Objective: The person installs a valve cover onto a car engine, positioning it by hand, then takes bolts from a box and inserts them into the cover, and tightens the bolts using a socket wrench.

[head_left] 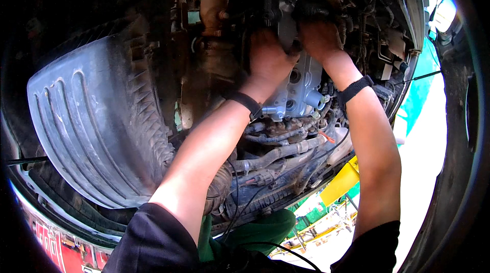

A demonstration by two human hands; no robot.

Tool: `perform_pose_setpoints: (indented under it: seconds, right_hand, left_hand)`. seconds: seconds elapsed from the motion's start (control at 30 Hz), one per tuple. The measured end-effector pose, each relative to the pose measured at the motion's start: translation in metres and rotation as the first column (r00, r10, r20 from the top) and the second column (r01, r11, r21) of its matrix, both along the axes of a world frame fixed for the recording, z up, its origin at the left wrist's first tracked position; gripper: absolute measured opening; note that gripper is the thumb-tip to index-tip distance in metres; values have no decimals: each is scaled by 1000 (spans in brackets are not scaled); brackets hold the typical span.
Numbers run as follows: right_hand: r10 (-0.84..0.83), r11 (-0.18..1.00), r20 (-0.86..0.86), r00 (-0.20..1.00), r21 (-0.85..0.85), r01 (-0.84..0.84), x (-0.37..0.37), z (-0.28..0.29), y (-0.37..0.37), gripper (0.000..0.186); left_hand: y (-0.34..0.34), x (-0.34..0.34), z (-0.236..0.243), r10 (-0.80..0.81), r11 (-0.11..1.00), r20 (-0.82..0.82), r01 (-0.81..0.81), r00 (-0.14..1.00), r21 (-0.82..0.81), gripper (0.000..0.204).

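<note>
One grey metal cover (pixel 306 81) lay between left hand (pixel 270 56) and right hand (pixel 320 40), beyond hoses (pixel 275 158), long axis pointing roughly straight ahead. Hands straddled its farther half, neither clearly nearer; fingertips lost in shadow, so whether they gripped anything couldn't be told.

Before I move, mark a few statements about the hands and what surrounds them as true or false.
1. A large ribbed cover is to the left of both hands. True.
2. The left hand is on that cover. False: it is by the light grey engine casing.
3. Dark wristbands circle both wrists. True.
4. The right hand shows its fingertips clearly. False: they cannot be made out in the shadow.
5. A yellow panel shows beside the right forearm. True.
</note>
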State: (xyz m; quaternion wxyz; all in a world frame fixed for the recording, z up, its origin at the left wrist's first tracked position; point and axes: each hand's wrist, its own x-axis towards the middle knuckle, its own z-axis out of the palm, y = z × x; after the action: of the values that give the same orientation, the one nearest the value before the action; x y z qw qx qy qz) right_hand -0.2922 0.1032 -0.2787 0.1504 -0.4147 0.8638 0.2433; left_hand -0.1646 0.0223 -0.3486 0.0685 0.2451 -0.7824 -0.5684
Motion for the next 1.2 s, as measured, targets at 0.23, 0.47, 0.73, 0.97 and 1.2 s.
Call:
perform_pose_setpoints:
  seconds: [0.23, 0.47, 0.73, 0.97, 1.2]
  right_hand:
    - [-64, 990, 47, 997, 130, 58, -2, -2, -7, 21]
    - [51, 998, 37, 998, -44, -50, -1, -1, 7, 23]
    - [-72, 990, 62, 996, 130, 63, 5, 5, -7, 20]
    - [65, 985, -23, 998, -159, -68, 2, 4, 10, 21]
    - [-49, 998, 16, 999, 40, 48, 2, 4, -8, 21]
  left_hand:
    - [-2, 0, 0, -9, 1000, -4, 9, 1000, 21, 65]
    - [0, -1, -3, -19, 999, -24, 20, 1000, 46, 68]
    - [0, 4, -5, -8, 999, -24, 9, 1000, 42, 67]
    - [2, -1, -5, -34, 999, -8, 34, 999, -22, 61]
    - [3, 0, -12, 11, 995, -121, -22, 993, -93, 58]
